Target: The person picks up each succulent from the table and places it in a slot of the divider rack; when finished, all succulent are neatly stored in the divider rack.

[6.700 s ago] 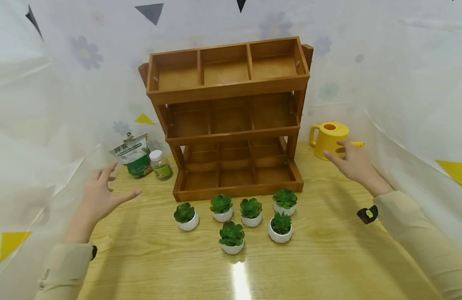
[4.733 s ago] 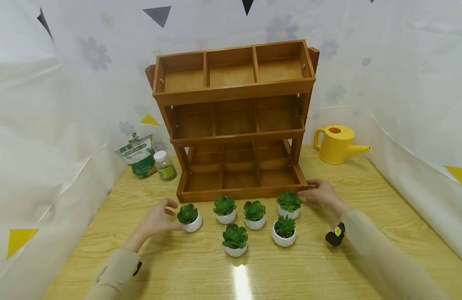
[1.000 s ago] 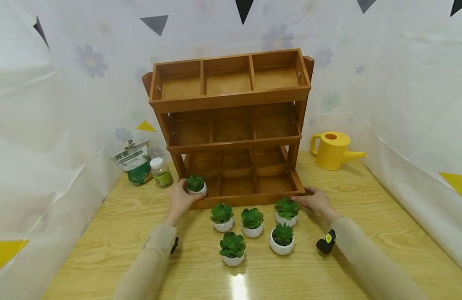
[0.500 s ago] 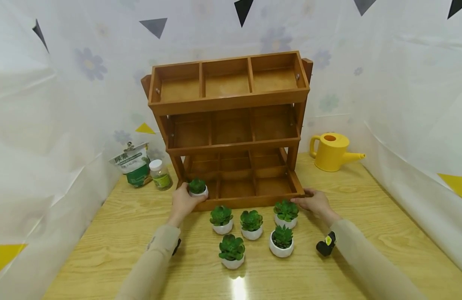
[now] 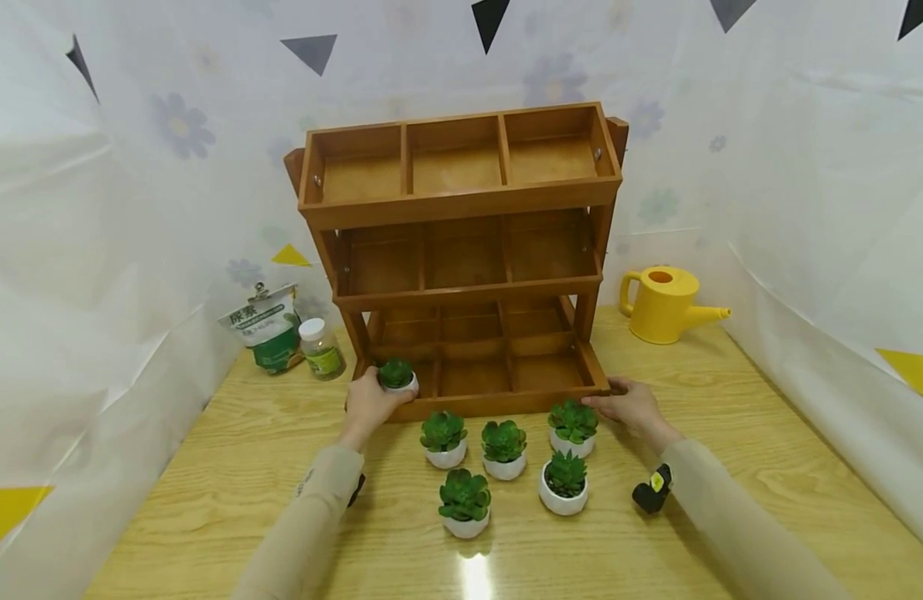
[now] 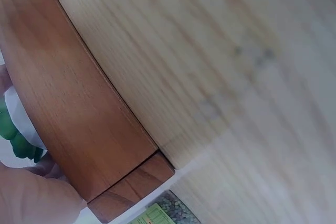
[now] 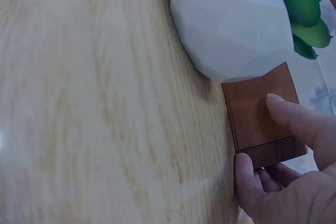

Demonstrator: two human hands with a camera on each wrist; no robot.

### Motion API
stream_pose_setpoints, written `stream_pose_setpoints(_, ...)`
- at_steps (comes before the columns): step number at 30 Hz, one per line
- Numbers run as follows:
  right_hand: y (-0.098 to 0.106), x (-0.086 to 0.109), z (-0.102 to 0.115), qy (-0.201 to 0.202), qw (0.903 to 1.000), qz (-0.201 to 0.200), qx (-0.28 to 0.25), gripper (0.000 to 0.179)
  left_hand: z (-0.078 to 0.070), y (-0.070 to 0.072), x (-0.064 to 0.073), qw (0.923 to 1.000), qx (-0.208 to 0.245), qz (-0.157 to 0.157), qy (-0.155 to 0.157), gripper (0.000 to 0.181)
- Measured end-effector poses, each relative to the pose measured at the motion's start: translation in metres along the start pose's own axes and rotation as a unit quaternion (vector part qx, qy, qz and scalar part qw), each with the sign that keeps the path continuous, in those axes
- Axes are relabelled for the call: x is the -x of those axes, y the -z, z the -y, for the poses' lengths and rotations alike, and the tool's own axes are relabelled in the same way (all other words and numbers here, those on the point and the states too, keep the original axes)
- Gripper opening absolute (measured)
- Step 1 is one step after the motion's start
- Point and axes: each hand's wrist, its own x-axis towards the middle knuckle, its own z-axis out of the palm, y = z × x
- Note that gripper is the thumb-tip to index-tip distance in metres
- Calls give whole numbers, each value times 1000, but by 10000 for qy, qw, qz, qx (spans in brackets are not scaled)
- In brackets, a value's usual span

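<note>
In the head view a three-tier wooden plant stand with divided trays stands at the back of the table. My left hand holds a small potted succulent, thumb and fingers about its white pot, inside the front left compartment of the bottom tray. The tray's front board covers part of that pot in the left wrist view. At the tray's right front corner, my right hand grips the wood, thumb on the front board and other fingers round the end. Right beside it sits another potted succulent.
More white-potted succulents stand before the stand, among them one nearest me and a spiky one. A clipped green-and-white bag and a lidded jar are at left, a yellow watering can at right.
Both hands have come in from the sides. My left hand has taken the leftmost succulent off the table and lowered it into the tray; my right hand has settled on the stand's corner.
</note>
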Motion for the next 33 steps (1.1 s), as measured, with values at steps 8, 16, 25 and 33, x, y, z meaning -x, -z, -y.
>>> stream_pose_setpoints(8, 0, 1, -1, -5, 10000, 40, -20, 82, -5, -1, 1, 9995, -84, 146, 249, 73)
stream_pose_setpoints(16, 1, 1, -2, 61, 10000, -3, 36, 80, -8, -1, -1, 9989, -83, 273, 361, 82)
stream_pose_setpoints(25, 1, 3, -1, 104, 9997, 26, 239, 81, -9, -2, 1, 9981, -119, 390, 452, 86)
stream_pose_setpoints(33, 2, 1, -2, 91, 9999, 8, 114, 81, -13, -1, 2, 9979, -162, 383, 502, 85)
